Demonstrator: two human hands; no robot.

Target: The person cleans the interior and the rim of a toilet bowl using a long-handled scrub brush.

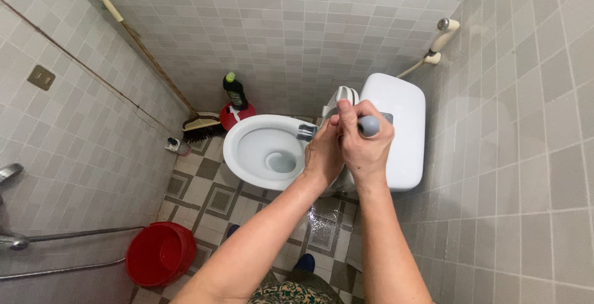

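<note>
**Both hands closed on a grey handle above the toilet bowl**

A grey handle (369, 125) is gripped in the right hand (365, 143), the fingers being wrapped fully round it so that only its rounded end is seen past the knuckles. The left hand (323, 153) is pressed against the right one and is closed about the same tool lower down, where a grey metallic part (305, 132) is seen to jut out toward the bowl. What lies at the far end of the tool cannot be told, as it is hidden by the hands.

The handle is held over the back rim of the white toilet bowl (238, 155), just in front of the raised seat and lid (340, 96) and beside the white cistern (399, 124). A little water is seen at the bottom of the bowl.

On the tiled floor (210, 195), behind the bowl at the far wall, a dark bottle with a green cap (234, 91) is stood beside a red container (238, 116), and a broom (201, 127) is leant against the left wall. A red bucket (162, 253) is set near the lower left corner of the floor, under metal pipes (59, 251). A spray hose (436, 47) is hung on the right wall.
</note>
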